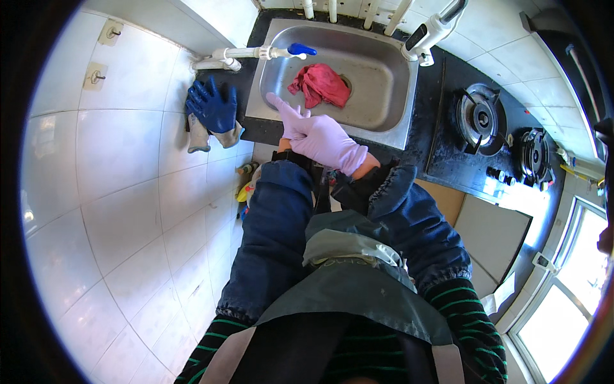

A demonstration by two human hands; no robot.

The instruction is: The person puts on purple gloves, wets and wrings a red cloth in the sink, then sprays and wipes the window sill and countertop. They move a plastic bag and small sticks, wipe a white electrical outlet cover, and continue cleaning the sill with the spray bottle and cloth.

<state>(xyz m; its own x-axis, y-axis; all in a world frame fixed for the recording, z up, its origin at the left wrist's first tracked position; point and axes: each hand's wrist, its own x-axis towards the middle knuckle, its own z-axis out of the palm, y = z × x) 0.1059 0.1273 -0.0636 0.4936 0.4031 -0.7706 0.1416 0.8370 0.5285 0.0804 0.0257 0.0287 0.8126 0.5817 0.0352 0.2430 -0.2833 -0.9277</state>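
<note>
My left hand (288, 116), in a thin lilac disposable glove, is held over the sink's front edge with one finger stretched out. My right hand (332, 144), in a matching glove, lies across it and grips its glove near the palm; its own fingertips are mostly hidden. Beyond both hands a crumpled red cloth (322, 85) lies in the stainless steel sink (379, 103), partly over the drain. A pair of blue-coated work gloves (216, 106) rests on the counter's left end, apart from my hands.
A white tap with a blue handle (301, 49) reaches over the sink from the left. Another white tap (424, 41) stands at the back right. Further right is a gas hob (482, 120) with two burners. A tiled wall (120, 144) runs close on the left.
</note>
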